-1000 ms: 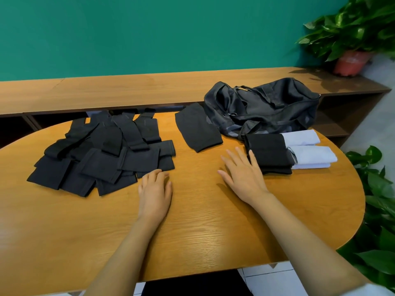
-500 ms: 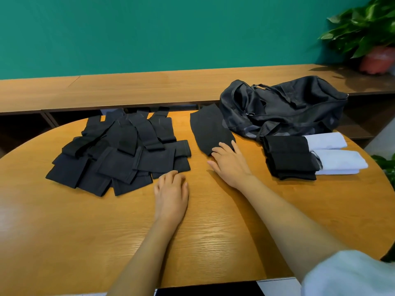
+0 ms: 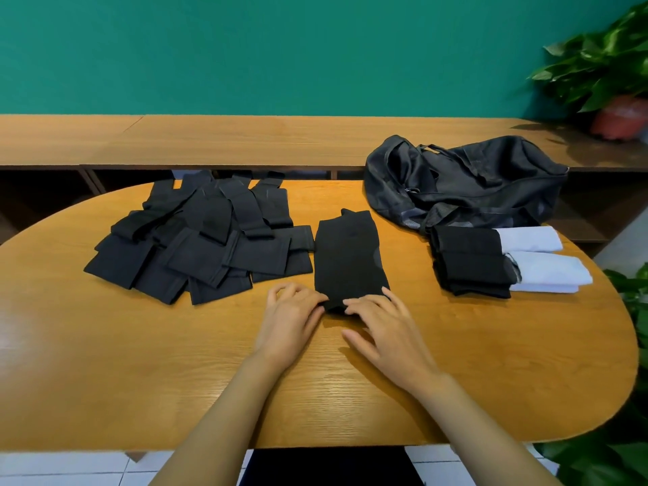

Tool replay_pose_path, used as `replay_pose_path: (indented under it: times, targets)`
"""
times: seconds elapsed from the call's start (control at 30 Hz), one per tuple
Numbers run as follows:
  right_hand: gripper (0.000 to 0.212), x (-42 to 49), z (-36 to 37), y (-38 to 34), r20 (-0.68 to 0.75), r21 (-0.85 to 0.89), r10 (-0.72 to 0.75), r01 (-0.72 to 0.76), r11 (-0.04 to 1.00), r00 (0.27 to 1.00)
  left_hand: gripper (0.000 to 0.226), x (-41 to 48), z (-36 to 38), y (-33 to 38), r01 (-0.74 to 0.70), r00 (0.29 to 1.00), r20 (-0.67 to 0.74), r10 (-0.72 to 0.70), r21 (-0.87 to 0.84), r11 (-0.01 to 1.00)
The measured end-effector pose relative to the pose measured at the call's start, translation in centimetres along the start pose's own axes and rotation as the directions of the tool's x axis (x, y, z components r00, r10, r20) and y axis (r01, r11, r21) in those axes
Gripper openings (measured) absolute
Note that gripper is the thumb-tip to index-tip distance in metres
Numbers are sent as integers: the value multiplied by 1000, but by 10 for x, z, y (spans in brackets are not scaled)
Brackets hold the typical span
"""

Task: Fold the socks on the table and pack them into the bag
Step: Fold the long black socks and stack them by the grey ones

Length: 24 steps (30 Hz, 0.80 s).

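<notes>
Left hand [image 3: 289, 327], right hand [image 3: 389, 331] and forearms [image 3: 224, 408] bare; dark garment [image 3: 329, 466] below.

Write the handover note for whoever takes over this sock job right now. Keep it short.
Left hand: pinches the near left corner of the single black sock.
Right hand: fingers rest on that sock's near edge, thumb apart over the table.
Layout: that sock lies flat mid-table, the unfolded pile to its left, the bag at the far right.
Done: folded black socks and folded white socks stacked in front of the bag, outside it.
Left: fold this sock, then the pile, and pack everything into the bag.
</notes>
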State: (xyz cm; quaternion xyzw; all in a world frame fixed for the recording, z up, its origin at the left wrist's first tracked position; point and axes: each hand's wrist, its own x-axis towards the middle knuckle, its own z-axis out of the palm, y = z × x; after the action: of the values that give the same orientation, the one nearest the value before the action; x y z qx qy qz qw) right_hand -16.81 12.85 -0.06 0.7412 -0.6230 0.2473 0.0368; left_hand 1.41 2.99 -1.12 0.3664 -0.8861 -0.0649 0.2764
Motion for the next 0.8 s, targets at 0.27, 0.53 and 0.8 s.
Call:
replay_pose_path:
  times: [0.27, 0.53, 0.8]
  targets:
    - [47, -26, -9, 25, -22, 26, 209, -209, 978, 978, 18, -22, -6, 20, 112, 993, -15, -115, -122, 986]
    - [32, -30, -9, 26, -110, 103, 251, -240, 965, 962, 25, -29, -6, 22, 168, 986, 28, -166, -191, 967]
    - [35, -30, -7, 25, -135, 93, 276, -266, 960, 951, 21, -28, -6, 21, 285, 948, -71, -309, -235, 929]
